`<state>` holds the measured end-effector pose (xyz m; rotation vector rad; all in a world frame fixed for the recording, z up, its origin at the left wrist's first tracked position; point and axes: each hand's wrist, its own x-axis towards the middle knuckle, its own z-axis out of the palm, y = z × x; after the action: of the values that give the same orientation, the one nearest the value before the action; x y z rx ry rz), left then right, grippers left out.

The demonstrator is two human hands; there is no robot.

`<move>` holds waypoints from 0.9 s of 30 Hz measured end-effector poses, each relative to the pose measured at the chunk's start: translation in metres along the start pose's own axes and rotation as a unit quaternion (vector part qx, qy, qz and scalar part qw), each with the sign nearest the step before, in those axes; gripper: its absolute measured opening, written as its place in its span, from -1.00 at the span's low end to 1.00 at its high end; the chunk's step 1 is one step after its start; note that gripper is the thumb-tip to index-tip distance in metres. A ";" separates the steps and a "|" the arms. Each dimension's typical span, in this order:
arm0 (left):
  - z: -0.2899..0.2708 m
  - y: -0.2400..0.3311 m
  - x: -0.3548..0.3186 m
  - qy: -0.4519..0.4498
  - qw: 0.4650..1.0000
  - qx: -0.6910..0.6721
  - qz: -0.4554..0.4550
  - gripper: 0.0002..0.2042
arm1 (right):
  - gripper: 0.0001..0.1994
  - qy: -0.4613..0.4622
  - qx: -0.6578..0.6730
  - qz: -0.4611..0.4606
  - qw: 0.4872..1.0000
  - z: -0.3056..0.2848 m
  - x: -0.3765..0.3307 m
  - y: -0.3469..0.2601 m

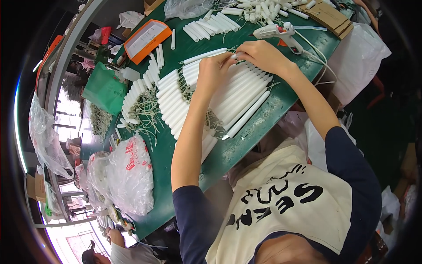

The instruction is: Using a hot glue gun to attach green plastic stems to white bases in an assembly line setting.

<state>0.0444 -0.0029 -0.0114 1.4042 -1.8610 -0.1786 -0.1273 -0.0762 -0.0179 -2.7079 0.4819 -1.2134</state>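
My left hand rests over a row of long white tubes lying side by side on the green table. My right hand meets it at the far end of that row, fingertips pinched at the tip of one tube near a thin cord. Shorter white tubes with pale cords lie to the left. A white glue gun lies just beyond my right hand.
An orange-rimmed tray sits far left, more white tubes beyond it. Clear plastic bags lie at the table's near-left end, a green bag off its edge. Cardboard lies at far right. Another person is at the bottom left.
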 end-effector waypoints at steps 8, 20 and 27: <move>-0.001 0.003 -0.002 -0.012 0.998 0.059 0.009 -0.85 | -0.83 -0.043 -0.045 -0.021 0.998 0.003 -0.002 0.006; 0.007 0.011 0.002 0.052 0.991 0.091 0.078 -0.85 | -0.67 -0.132 0.131 0.177 0.966 -0.003 0.011 0.012; 0.006 0.005 0.008 0.054 0.998 0.024 0.032 -0.85 | -0.57 0.018 0.180 0.297 0.937 -0.001 0.000 0.021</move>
<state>0.0363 -0.0098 -0.0093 1.3567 -1.8286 -0.0247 -0.1331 -0.0958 -0.0226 -2.0157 0.8993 -1.0468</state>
